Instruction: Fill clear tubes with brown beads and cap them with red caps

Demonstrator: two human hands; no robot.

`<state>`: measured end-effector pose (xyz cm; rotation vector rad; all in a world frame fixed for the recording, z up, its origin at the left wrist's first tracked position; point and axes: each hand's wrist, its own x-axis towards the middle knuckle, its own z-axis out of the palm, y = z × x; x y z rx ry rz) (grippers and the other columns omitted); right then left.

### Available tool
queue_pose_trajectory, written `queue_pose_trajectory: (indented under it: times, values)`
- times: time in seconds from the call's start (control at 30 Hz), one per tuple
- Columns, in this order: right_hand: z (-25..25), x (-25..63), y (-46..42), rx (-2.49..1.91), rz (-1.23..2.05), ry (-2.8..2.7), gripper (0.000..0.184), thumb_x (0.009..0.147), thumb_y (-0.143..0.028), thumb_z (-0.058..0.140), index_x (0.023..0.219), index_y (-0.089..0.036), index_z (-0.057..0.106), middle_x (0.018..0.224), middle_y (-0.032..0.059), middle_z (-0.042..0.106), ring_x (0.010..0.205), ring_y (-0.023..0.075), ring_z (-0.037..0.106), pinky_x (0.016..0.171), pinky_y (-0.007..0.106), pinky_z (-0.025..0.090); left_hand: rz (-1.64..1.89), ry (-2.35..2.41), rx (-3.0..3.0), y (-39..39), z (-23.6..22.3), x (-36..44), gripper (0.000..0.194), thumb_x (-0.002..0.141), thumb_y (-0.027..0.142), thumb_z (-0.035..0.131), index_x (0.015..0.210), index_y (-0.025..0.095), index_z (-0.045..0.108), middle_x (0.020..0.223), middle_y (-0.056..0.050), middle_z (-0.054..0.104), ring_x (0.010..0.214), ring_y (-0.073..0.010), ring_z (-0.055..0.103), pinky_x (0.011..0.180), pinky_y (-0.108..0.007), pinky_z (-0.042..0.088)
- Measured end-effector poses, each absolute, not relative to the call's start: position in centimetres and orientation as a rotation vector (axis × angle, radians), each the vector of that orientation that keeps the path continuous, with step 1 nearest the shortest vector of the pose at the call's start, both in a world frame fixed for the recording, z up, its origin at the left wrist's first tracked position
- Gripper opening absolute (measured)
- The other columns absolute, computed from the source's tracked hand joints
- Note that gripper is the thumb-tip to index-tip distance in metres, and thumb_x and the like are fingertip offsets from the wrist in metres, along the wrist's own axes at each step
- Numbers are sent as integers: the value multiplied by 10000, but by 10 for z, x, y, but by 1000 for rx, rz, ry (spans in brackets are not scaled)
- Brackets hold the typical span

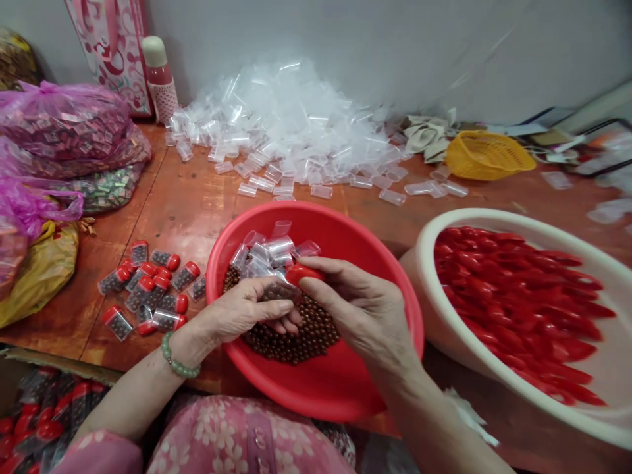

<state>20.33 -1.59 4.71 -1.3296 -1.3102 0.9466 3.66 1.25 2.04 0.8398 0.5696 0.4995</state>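
**A red cap held over a red plastic basin (368,247) on a reddish plank worktop (192,217)**

The right hand (358,309) pinches the red cap (303,274) closed between thumb and fingers, while the left hand (241,309) curls among brown beads (301,336); I cannot tell whether its grip holds anything. Clear plastic tubes (264,253) lie in the basin beside the beads. Capped bead-filled tubes (148,289) lie left of it, and a white basin (444,224) of red caps (513,289) sits right. A heap of empty tubes (281,125) spreads against a pale wall (375,46), near pink plastic bags (59,118), a flask (158,79) and a yellow basket (486,155).
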Motion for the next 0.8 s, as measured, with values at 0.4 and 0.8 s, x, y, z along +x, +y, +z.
queue_pose_trajectory:
  times: [0.4, 0.8]
  values:
    - [31, 190, -24, -1310, 707, -1561, 247, 854, -356, 624, 1060, -219, 626, 762, 11, 686, 526, 136, 619, 509, 285, 537, 498, 541, 838, 11, 19, 36, 399, 732, 481, 728, 848, 127, 587, 734, -3, 597, 636, -79, 574, 629, -215, 455]
    - [27, 190, -18, -1237, -225, -2234, 617, 794, -342, 578, 1317, -91, 365, 898, 150, 620, 792, 284, 585, 720, 421, 485, 563, 448, 761, 10, 15, 38, 379, 745, 464, 721, 702, 111, 589, 703, -13, 567, 666, -85, 526, 674, -216, 421]
